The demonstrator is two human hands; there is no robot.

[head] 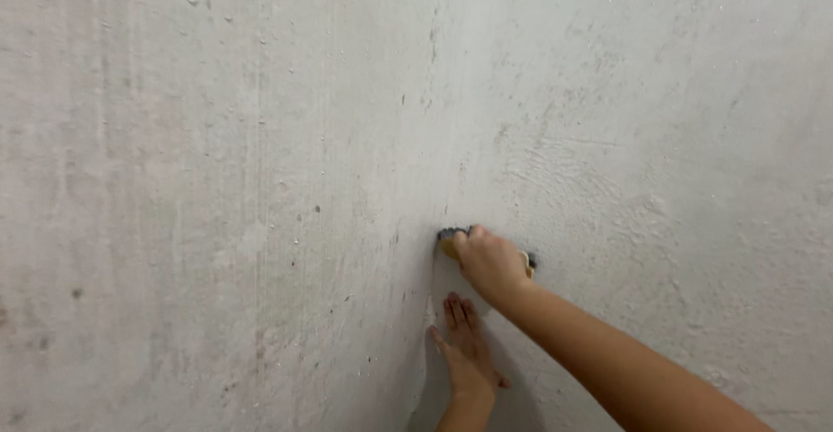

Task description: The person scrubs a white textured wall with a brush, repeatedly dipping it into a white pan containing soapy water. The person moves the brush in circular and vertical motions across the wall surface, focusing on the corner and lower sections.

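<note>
Hands at work on a bare plaster wall

Here, a right hand (488,261) closes firmly around a small scraping tool (451,239), its dark-and-yellow end pressed against the grey wall (217,180) beside a vertical ridge. Just below, the left hand (464,350) lies open and flat on the wall, fingers together, holding nothing. The tool looks light and stiff, mostly hidden under the fist; a full-palm grip over its back, as shown, seems the surest hold. The wall appears hard, rough and pitted, with faint swirls to the right
</note>
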